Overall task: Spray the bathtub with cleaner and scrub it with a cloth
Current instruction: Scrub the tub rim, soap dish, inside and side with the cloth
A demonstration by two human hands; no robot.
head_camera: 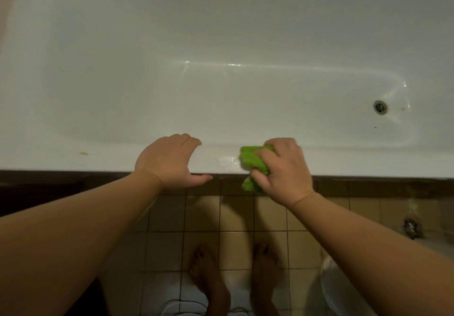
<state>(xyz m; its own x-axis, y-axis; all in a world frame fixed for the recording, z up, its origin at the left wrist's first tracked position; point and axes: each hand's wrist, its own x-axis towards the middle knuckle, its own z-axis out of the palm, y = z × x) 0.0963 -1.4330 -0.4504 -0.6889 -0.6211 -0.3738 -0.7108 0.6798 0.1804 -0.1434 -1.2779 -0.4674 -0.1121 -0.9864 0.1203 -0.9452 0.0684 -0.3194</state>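
Note:
A white bathtub (221, 94) fills the upper half of the view, its near rim (98, 160) running across the middle. My right hand (282, 168) grips a bunched green cloth (253, 159) and presses it on the near rim; part of the cloth hangs over the outer edge. A wet shiny patch (228, 162) lies on the rim just left of the cloth. My left hand (169, 160) rests on the rim with its fingers bent over the inner edge and thumb along the outer edge. No spray bottle is in view.
The drain (380, 107) sits at the tub's right end, with small dark specks near it. A yellowish spot (83, 153) marks the rim at left. Below are tan floor tiles (267, 219), my bare feet (208, 278), and a metal fitting (411, 228) at right.

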